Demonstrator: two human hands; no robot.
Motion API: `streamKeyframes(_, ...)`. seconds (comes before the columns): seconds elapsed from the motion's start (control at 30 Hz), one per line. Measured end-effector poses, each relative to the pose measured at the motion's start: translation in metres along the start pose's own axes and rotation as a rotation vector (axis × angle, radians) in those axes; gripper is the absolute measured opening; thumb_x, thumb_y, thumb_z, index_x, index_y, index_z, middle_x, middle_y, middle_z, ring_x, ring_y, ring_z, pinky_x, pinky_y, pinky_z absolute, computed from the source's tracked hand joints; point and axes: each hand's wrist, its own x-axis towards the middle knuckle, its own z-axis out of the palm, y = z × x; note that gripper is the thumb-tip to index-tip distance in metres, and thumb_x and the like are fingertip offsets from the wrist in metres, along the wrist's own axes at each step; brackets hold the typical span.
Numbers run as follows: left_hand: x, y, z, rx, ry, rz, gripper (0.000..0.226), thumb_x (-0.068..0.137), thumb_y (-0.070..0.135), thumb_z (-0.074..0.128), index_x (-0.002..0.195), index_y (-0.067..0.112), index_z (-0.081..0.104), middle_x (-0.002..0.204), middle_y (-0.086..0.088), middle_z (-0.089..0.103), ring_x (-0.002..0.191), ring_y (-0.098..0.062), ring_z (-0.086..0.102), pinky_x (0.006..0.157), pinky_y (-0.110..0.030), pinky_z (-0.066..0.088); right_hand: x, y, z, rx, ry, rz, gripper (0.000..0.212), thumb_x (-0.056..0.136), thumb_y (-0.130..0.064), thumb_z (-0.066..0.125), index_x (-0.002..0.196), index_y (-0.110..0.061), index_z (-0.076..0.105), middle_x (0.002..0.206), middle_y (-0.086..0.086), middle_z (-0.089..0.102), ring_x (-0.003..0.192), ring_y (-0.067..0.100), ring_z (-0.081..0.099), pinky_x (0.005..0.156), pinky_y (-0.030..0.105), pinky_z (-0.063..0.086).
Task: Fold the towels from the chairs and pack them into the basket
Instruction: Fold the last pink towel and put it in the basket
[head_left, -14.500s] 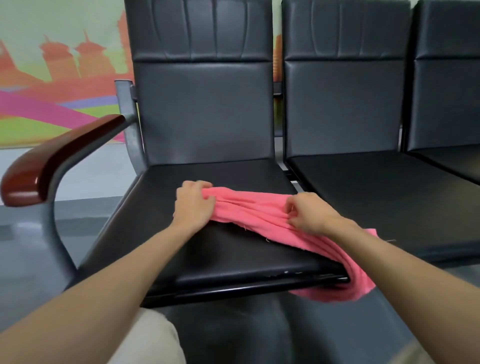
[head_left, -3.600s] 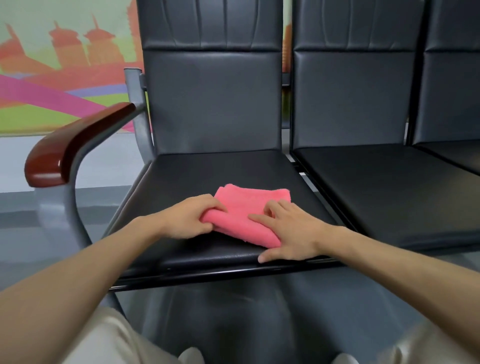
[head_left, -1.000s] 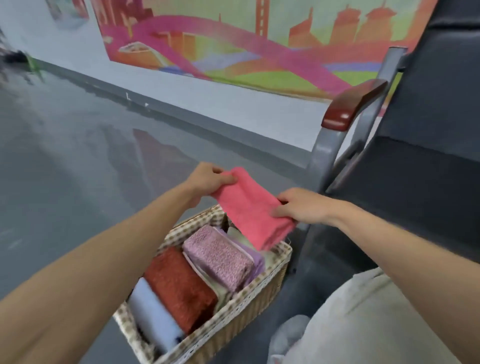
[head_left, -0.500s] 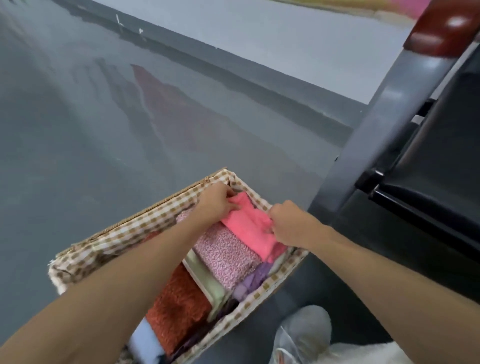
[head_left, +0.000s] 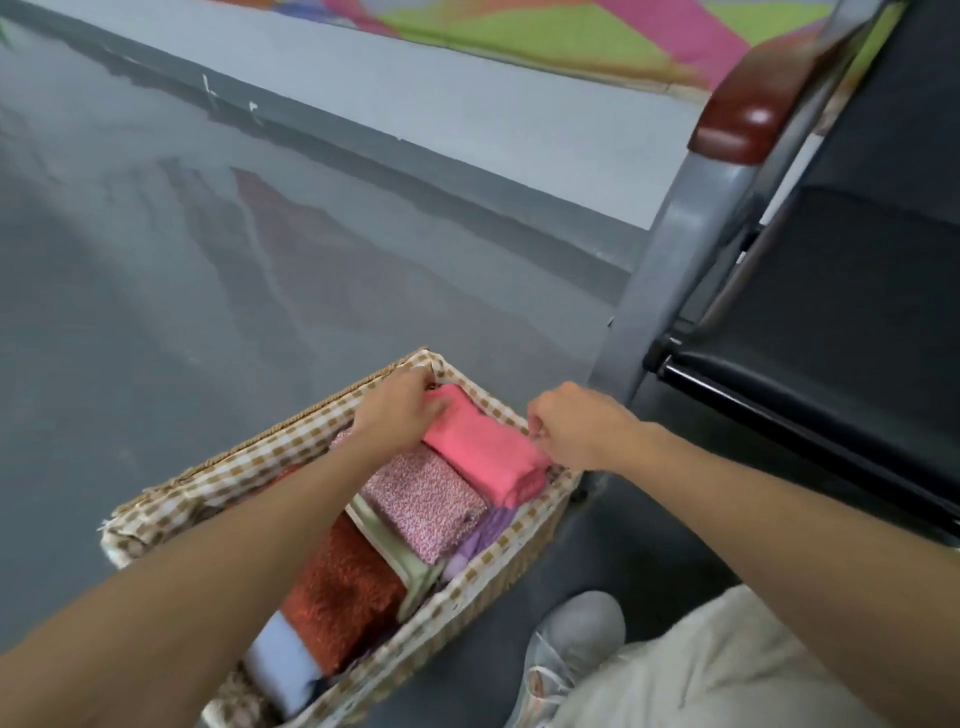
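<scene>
basket: woven wicker basket (head_left: 270, 452) with a tan-and-white check liner folded over the rim, sitting on the floor (head_left: 156, 260) just beside the chair (head_left: 831, 322)

what's in it: a row of folded towels packed side by side. From my end outward: light blue (head_left: 283, 660), rust red (head_left: 343, 587), a thin pale green one (head_left: 395, 551), speckled pink (head_left: 426, 504), and the pink towel (head_left: 478, 452) at the far end. There's a bit of purple (head_left: 483, 535) poking out under the speckled one

pink towel: folded into a chunky oblong. It lies in the last slot, touching the speckled one on one side and the liner on the other

left grip (head_left: 400, 410): fingers curled over the far end of the pink towel, right by the basket's far corner

right grip (head_left: 571, 426): fingers curled tight, pinching the pink towel's near edge at the rim

textures: pink towel looks soft and plain, rust red one nubby, light blue one smooth

floor: grey and glossy, colours from the wall reflecting in it

chair: black padded seat, grey metal frame (head_left: 675, 260), shiny red-brown armrest (head_left: 753, 104)

also in shot: my grey shoe (head_left: 576, 629) next to the basket
</scene>
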Motion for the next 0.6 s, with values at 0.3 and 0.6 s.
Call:
streamKeyframes(0.3,-0.064,0.080,-0.115,-0.199,0.116,0.365,0.014,0.090,0.016,0.063,0.103,0.018,0.068,0.088,0.007,0.067,0.073,0.005,0.059,0.067,-0.004,0.039,-0.099,0.011,-0.112,0.084,0.277,-0.179,0.017,0.090,-0.021,0.059,0.103,-0.015,0.068,0.099,-0.002,0.068,0.084,0.008,0.055,0.071,0.015,0.034)
streamKeyframes(0.6,-0.064,0.140,-0.119,-0.230,0.217,0.454,0.004,0.088,0.018,0.067,0.088,0.016,0.070,0.081,0.012,0.066,0.075,0.007,0.059,0.068,-0.002,0.040,-0.122,0.061,-0.116,0.154,0.365,-0.226,0.019,0.092,-0.031,0.058,0.107,-0.021,0.065,0.098,-0.010,0.060,0.089,0.007,0.055,0.082,0.023,0.042)
